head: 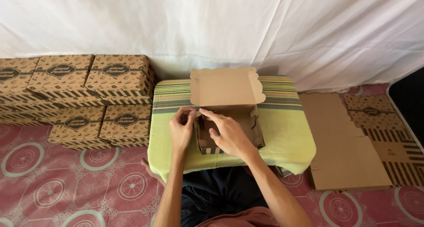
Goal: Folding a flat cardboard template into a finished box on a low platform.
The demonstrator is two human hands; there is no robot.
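A brown cardboard box (229, 104) stands half-assembled on a small table draped in a green striped cloth (287, 129). Its scalloped lid (226, 85) is up, leaning toward the far wall. My left hand (182, 130) pinches the top of the box's left wall near the back corner. My right hand (226, 132) lies over the near left part of the box, fingers pressing on the same wall. Part of the box's inside and its front wall are hidden under my right hand.
Several finished patterned boxes (88, 81) are stacked on the floor at the left. Flat unfolded box blanks (340, 138) lie on the floor at the right. A white sheet (221, 28) hangs behind. The floor mat (66, 183) is red with round patterns.
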